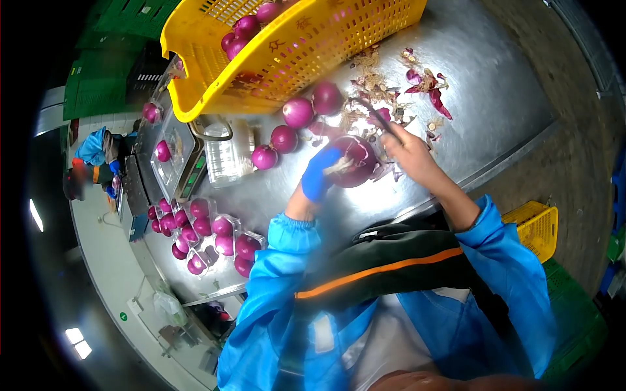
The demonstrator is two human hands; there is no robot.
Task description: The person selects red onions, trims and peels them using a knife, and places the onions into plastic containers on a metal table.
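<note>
My left hand [319, 174], in a blue glove, is closed round a large red onion [354, 161] with loose, torn outer skin. My bare right hand [409, 151] grips a thin dark tool [370, 108], seemingly a knife, just beyond the onion's right side. Several loose red onions [298, 113] lie on the metal table [482, 85] beyond and left of my left hand. Peeled skins and root scraps [435, 101] are scattered past my right hand.
A yellow crate [261, 75] holding onions stands at the far side. On the left are a scale [186, 163], a clear plastic tray [225, 153] and packed onions [202, 227]. A yellow basket [536, 228] is on the floor at right. Another person [98, 153] is far left.
</note>
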